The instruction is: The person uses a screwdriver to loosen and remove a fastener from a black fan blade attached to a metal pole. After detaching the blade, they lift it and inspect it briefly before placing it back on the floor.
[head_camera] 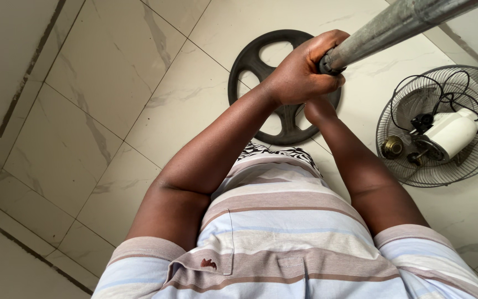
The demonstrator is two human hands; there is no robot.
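Note:
I look straight down my striped shirt at my arms. My left hand (304, 69) is wrapped around the end of a grey metal pole (399, 25) that runs up and off the top right corner. My right hand (318, 108) sits just under the left one, mostly hidden by it, so its grip cannot be made out. Below both hands on the floor lies a round black base plate (250, 61) with spoke openings.
A wire fan guard (399, 166) lies flat on the tiled floor at the right, with a white fan motor (450, 134), a black cord and a brass fitting on it. A raised tile ledge runs along the left edge.

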